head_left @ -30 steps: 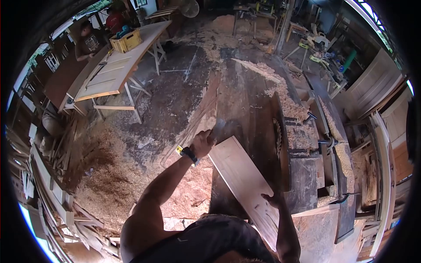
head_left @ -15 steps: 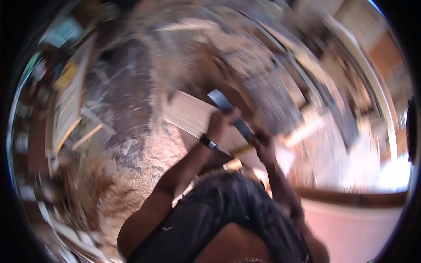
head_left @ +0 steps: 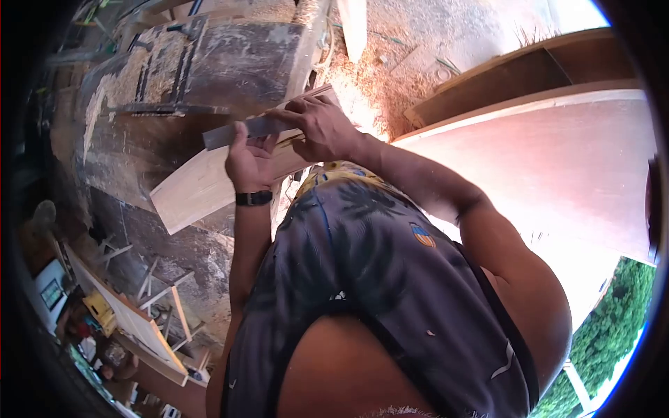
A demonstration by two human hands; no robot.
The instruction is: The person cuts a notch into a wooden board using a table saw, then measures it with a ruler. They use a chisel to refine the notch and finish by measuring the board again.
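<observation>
Pale wooden board (head_left: pixel 198 198) on a worn bench (head_left: pixel 244 56), worked by two bare hands. The board lies slantwise, one end over the bench and the other reaching just past its edge, near the wearer's shorts (head_left: pixel 369 244). Left hand (head_left: pixel 249 167), with a wristwatch (head_left: pixel 254 198) at the wrist: fingers narrowed on a flat grey strip (head_left: pixel 221 137), thumb over its face. Right hand (head_left: pixel 326 131): fingers curved over the strip's other end, close above the board. Whether the strip touches the wood cannot be told.

Sound handling, as judged from this pose, calls for an even two-handed grip, with the strip kept level and fingertips clear of its edges. Should it be set to the wood, full contact along its length would matter more than force; the overhanging end may rock if pressed. A dark split (head_left: pixel 289 139) beside the right hand would probably make a poor reference surface.

Surface: dark, scuffed and slotted, strewn with shavings (head_left: pixel 164 66). Room: a broad pale panel (head_left: pixel 543 153) at right, green foliage (head_left: pixel 613 334) beyond; at lower left, a framed panel (head_left: pixel 132 313) on trestles, a yellow crate (head_left: pixel 100 311) and another person (head_left: pixel 118 359).
</observation>
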